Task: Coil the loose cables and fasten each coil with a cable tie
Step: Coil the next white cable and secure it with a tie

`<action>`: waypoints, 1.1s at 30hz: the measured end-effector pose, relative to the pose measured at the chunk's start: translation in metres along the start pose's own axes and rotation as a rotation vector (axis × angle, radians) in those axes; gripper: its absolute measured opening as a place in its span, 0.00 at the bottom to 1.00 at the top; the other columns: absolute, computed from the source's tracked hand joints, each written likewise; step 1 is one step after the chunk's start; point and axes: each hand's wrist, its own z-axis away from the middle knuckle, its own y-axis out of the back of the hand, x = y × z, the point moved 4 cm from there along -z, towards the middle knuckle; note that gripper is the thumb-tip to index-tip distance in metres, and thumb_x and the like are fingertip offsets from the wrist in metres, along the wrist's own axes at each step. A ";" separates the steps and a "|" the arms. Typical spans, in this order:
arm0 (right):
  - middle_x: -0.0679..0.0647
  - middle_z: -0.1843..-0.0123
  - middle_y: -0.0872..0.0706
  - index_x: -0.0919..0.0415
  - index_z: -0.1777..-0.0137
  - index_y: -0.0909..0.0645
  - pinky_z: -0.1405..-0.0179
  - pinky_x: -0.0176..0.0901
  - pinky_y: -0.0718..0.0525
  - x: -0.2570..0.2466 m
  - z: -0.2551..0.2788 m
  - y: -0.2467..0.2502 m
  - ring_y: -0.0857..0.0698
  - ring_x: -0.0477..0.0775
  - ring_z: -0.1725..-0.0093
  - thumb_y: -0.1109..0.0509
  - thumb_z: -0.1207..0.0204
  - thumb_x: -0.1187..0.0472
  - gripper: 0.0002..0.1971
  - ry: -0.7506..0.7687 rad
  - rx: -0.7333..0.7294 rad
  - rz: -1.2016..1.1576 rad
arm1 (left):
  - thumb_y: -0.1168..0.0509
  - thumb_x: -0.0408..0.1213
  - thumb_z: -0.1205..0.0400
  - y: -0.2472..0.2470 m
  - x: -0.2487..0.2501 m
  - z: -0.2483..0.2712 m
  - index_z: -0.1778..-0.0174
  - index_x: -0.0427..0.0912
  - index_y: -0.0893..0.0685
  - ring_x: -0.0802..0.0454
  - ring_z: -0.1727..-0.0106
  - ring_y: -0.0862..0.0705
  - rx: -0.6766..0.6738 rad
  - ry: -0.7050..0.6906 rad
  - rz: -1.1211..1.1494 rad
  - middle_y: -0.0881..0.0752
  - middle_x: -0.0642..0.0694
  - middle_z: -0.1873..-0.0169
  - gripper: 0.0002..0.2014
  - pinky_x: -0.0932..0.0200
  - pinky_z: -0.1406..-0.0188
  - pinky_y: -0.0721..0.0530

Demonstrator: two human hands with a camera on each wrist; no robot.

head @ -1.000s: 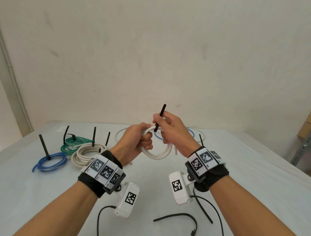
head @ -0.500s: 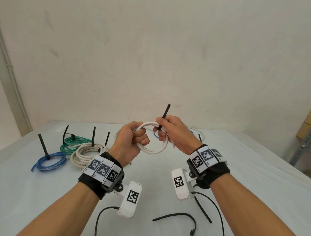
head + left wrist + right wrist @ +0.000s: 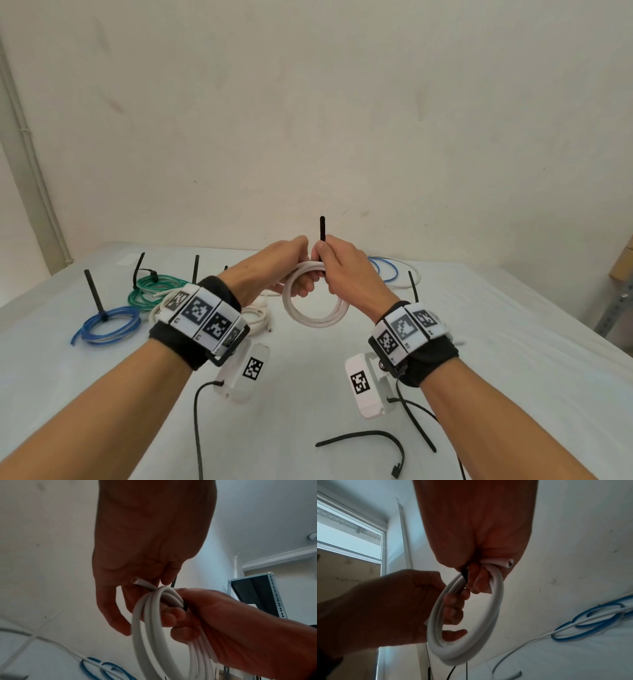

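The white cable coil (image 3: 315, 301) hangs in the air above the tabletop (image 3: 513, 342), between both hands, a black cable tie (image 3: 322, 229) standing up from its top; to cinch it well, I'd judge the loops should stay bunched while the tail is drawn straight up until the band bites; the left hand (image 3: 270, 270) has its grip curled through and round the strands, wrist raised; the right hand (image 3: 346, 270) pinches the tie where it meets the coil, forearm angled inward; tied blue (image 3: 106, 323) and green (image 3: 154, 291) coils lie well apart at the left.
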 end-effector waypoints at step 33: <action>0.52 0.57 0.17 0.43 0.39 0.12 0.75 0.38 0.31 -0.010 0.011 -0.004 0.33 0.48 0.69 0.42 0.06 0.49 0.15 -0.166 -0.073 -0.572 | 0.36 0.48 0.11 -0.024 -0.015 0.005 0.56 0.49 0.16 0.56 0.77 0.38 0.168 -0.166 0.414 0.32 0.52 0.75 0.11 0.63 0.80 0.38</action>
